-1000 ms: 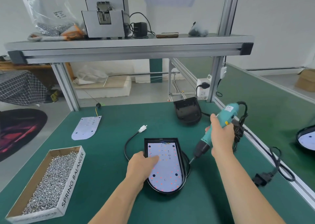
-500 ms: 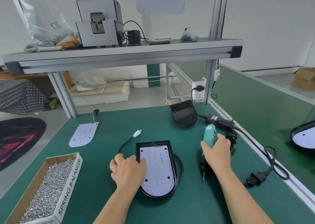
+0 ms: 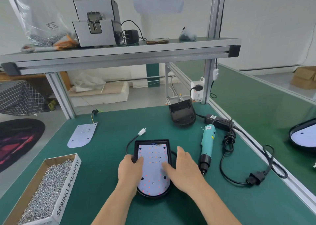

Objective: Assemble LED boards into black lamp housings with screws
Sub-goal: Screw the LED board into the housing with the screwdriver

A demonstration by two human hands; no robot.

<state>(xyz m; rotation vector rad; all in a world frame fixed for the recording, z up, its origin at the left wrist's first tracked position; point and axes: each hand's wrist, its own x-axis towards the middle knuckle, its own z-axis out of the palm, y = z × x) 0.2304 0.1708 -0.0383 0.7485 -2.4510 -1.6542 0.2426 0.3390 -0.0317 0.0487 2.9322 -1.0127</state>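
Note:
A black lamp housing [image 3: 151, 196] lies in the middle of the green table with a white LED board [image 3: 153, 158] seated in it. My left hand [image 3: 130, 170] grips the housing's left edge, thumb on the board. My right hand [image 3: 183, 169] rests on the housing's right side, fingers spread on the board. The teal electric screwdriver [image 3: 207, 143] lies on the table just right of my right hand. A cardboard box of screws [image 3: 46, 191] sits at the near left. A loose LED board [image 3: 82, 134] lies at the far left; an empty black housing [image 3: 182, 115] stands behind.
The housing's lead with a white connector [image 3: 142, 131] lies behind it. The screwdriver's power adapter [image 3: 216, 120] and coiled black cord [image 3: 229, 149] spread over the right side, up to the aluminium table rail [image 3: 273, 163]. A shelf [image 3: 119, 53] spans overhead. Another lamp [image 3: 303, 135] sits on the neighbouring bench.
My right hand has laid the screwdriver down on the table and moved left onto the housing. My left hand has slid to the housing's left edge.

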